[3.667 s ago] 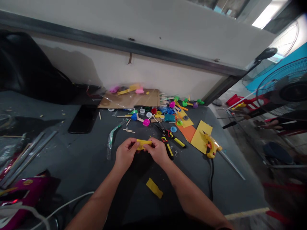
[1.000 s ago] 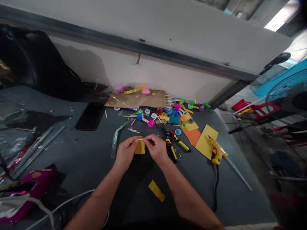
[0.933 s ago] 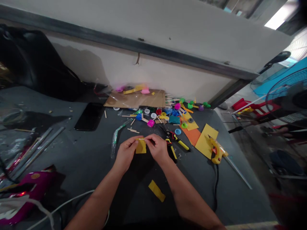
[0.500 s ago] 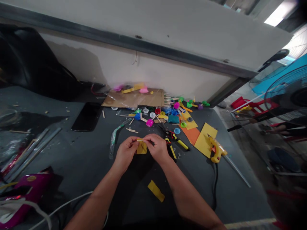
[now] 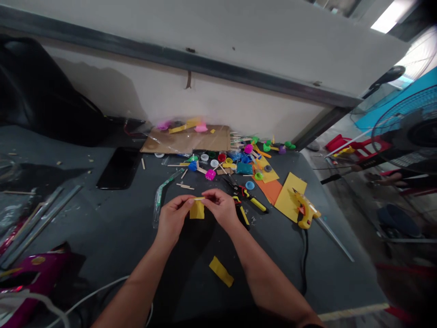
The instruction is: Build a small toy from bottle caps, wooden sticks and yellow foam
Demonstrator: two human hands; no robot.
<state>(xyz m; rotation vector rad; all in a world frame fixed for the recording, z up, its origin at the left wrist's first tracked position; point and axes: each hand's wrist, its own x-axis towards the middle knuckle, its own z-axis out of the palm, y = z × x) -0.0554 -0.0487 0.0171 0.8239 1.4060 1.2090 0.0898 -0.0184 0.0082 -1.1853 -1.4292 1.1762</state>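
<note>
Between my hands hangs a small yellow paper piece [image 5: 197, 212], its upper edge along a short pale strip that looks like a thin stick [image 5: 199, 198]. My left hand [image 5: 170, 220] pinches the left end of this edge, thumb against fingers. At the right end, my right hand [image 5: 222, 209] is closed in a similar pinch. The fingertips partly cover the strip. Nearer to me on the dark table lies another yellow paper strip [image 5: 221, 271], slightly creased. Pliers with yellow-black handles [image 5: 254, 200] lie just beyond my right hand.
A yellow glue gun [image 5: 307, 213] rests by yellow paper [image 5: 290, 196] on the right. Colourful caps and sticks surround a teal block [image 5: 245, 168] behind my hands. A black phone [image 5: 120, 168], a bent clear tube [image 5: 161, 196] and a magenta device [image 5: 39, 278] are on the left.
My fingers have shifted slightly along the paper's upper edge, and the hanging paper faces me more squarely. The whole view has moved a little; the other table items stay put.
</note>
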